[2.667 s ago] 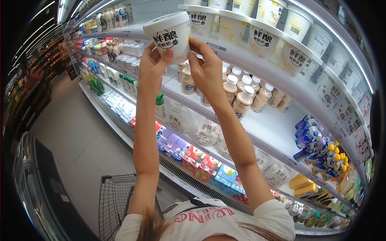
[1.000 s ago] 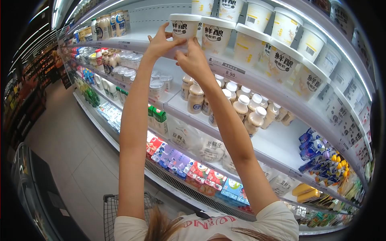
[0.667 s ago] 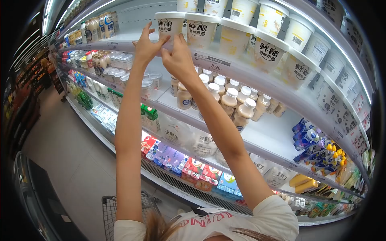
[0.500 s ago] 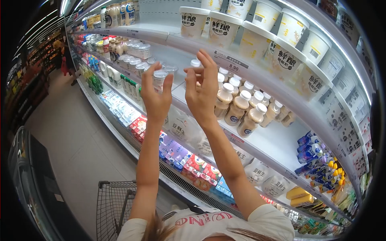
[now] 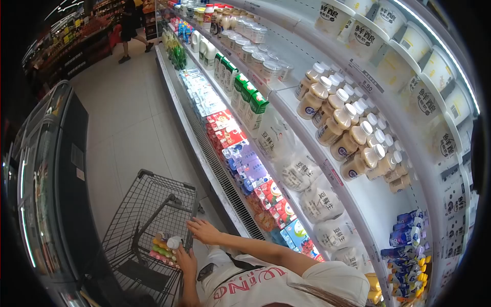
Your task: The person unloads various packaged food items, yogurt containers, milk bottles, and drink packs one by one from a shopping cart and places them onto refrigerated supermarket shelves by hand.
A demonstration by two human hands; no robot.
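Note:
My right hand is over the near right rim of the wire shopping cart, its fingers stretched out and holding nothing. Lower down, my left hand is at the cart's near side with fingers apart, beside a white-topped item. Colourful packages lie in the cart next to it. The white yogurt tub stands on the upper shelf, far from both hands, with similar tubs alongside.
Refrigerated shelves run along the right, with capped bottles, bagged goods and green cartons. A dark display case borders the left side of the tiled aisle. Farther off, a person walks.
Both hands have left the yogurt shelf and dropped to the cart. The tub held earlier was set on the shelf and let go. The view has swung down and left, showing more cart and aisle.

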